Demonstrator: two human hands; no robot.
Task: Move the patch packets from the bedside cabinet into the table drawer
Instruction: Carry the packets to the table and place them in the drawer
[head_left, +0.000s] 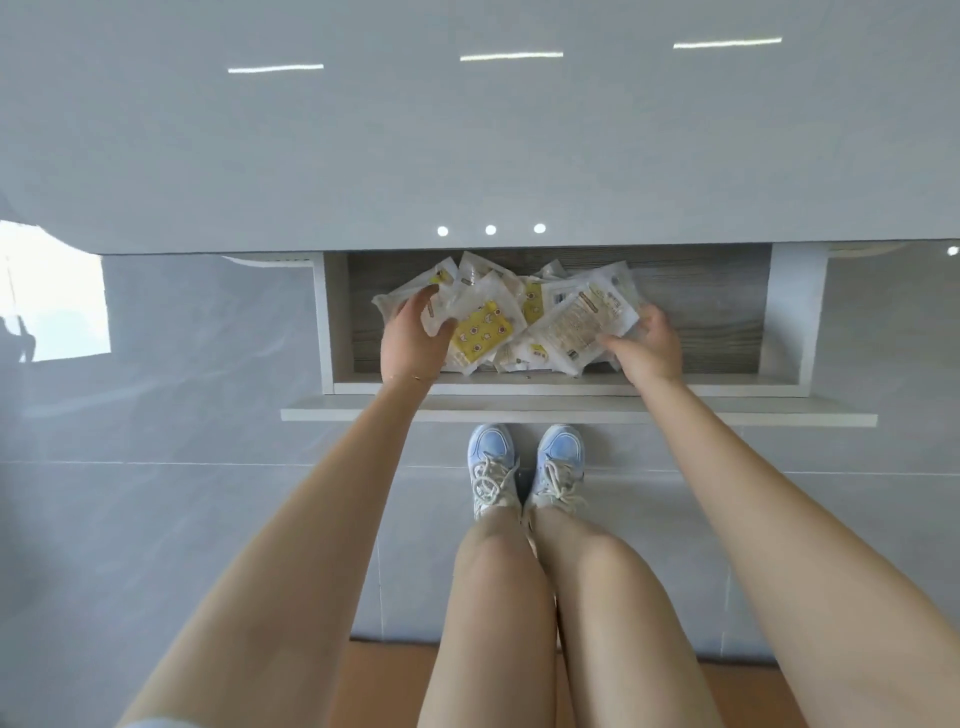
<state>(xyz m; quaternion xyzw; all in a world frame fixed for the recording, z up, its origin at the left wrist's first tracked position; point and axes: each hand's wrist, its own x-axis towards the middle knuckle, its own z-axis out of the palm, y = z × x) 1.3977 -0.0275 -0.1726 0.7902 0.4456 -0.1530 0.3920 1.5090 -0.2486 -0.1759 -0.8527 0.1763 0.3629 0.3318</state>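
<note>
Far left, glossy floor tile (171, 332) is showing a bright window reflection, and the grey bench (156, 156) top is running across the whole upper view, mirroring strip lights. Drawer (727, 322) is standing pulled out under the bench edge, wood-grain bottom, pale walls, front panel nearest the person. Left hand (415, 340) is reaching in at the left end of the pile with a thin bracelet (410, 375) on the wrist, thumb and fingers curling round the left edge of the patch packets (566, 312) and gripping a clear one. Packets are all lying in the drawer, a loose overlapping heap in its left-centre part, mostly white and clear, with one yellow packet (483, 332) showing just right of the left thumb. Below the drawer front, pale blue shoes (524, 467) are standing together on the floor. Right hand (649, 345) is sitting at the right end of the heap, thumb lying on the face of a white printed packet, fingers wrapping its right edge, so holding it. Right of that hand the drawer bottom is showing bare wood grain up to the right wall
</note>
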